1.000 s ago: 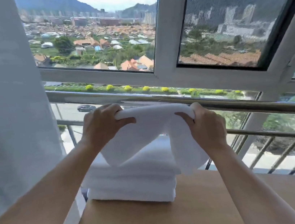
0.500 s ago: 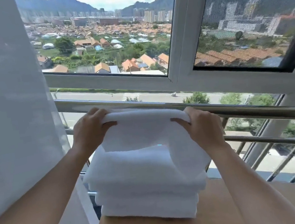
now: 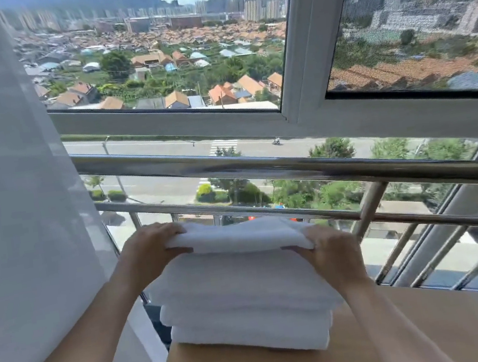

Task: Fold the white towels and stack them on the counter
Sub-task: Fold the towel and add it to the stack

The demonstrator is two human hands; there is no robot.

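A stack of folded white towels [image 3: 249, 308] stands at the back left corner of the wooden counter [image 3: 437, 331]. On top of it lies another folded white towel [image 3: 239, 237], lying flat. My left hand [image 3: 149, 251] grips its left end, thumb underneath. My right hand [image 3: 333, 250] grips its front right corner, fingers curled round the edge.
A steel railing [image 3: 291, 170] with slanted bars runs just behind the stack, in front of the window. A sheer white curtain [image 3: 7, 182] hangs at the left, close to my left forearm. Bare counter lies to the right of the stack.
Both hands have lowered the held towel from the air onto the stack, and its hanging right end now lies flat. The view has tilted upward.
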